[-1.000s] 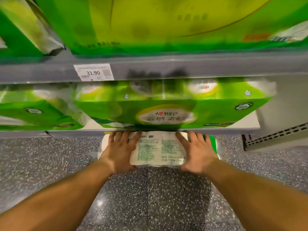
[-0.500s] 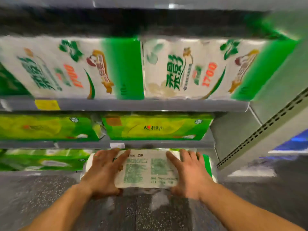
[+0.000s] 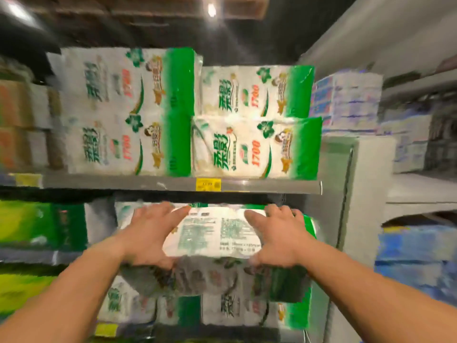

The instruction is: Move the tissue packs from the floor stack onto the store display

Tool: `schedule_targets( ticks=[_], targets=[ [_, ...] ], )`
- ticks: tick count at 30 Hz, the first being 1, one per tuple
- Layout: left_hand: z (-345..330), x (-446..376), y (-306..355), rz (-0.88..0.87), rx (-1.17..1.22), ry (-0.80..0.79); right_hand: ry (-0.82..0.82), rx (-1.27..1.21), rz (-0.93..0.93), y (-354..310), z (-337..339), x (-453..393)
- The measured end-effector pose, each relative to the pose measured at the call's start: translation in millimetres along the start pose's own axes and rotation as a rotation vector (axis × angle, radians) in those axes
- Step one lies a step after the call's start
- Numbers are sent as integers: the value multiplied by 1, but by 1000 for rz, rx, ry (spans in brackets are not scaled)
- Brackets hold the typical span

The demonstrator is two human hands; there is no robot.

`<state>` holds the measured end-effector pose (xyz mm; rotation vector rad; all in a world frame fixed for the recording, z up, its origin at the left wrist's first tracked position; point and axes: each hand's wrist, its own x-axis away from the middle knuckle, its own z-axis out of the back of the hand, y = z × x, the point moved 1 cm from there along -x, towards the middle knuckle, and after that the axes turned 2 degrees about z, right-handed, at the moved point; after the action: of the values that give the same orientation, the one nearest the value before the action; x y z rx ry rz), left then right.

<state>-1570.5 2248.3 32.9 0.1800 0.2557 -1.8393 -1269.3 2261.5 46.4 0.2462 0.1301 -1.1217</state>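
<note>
- The pack [image 3: 217,233] was up at chest height in front of the shelf [image 3: 173,185], label side facing the camera.
- Left hand [image 3: 148,233] and right hand [image 3: 279,236] clamped its ends, fingers spread over the top and thumbs underneath.
- Above, the right stack [image 3: 257,125] had room on top.
- Best bet: lift level, clear the edge, slide it in flat.

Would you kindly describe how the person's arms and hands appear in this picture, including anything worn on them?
Both forearms are bare up to the frame's edge: no sleeves, gloves or watch visible. The left hand and right hand show no rings or markings, though the picture is somewhat blurred.
</note>
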Motion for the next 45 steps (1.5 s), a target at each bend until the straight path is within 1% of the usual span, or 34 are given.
schedule_targets(
  ticks=[3,7,14,20,22,24,27,29,32,34,37,39,42,45],
  targets=[
    [75,-1,12,4,-34,85,91,5,-5,11,61,8],
    [137,1,30,12,-99,266,273,47,-8,24,129,23],
    [197,-29,45,35,-102,625,624,150,-38,50,200,28],
    [255,-97,51,-6,-223,894,801,243,-99,93,249,-12],
    [280,-123,49,-16,-244,925,845,271,-116,111,272,-31],
    [306,-152,46,-9,-273,900,843,290,-146,127,295,-51],
    [340,-196,45,16,-278,778,738,254,-208,149,327,-82],
    [351,-225,46,19,-228,700,655,201,-231,160,340,-102],
    [353,-259,42,10,-118,601,558,102,-225,178,341,-136],
    [355,-276,36,20,4,537,483,31,-207,190,340,-159],
    [359,-302,18,32,179,399,418,-86,-93,203,344,-195],
    [359,-319,7,30,240,337,370,-165,-27,212,349,-219],
    [360,-347,-10,69,311,231,251,-131,-6,213,356,-246],
    [365,-368,-13,95,293,113,224,35,-28,220,353,-278]
  ],
)
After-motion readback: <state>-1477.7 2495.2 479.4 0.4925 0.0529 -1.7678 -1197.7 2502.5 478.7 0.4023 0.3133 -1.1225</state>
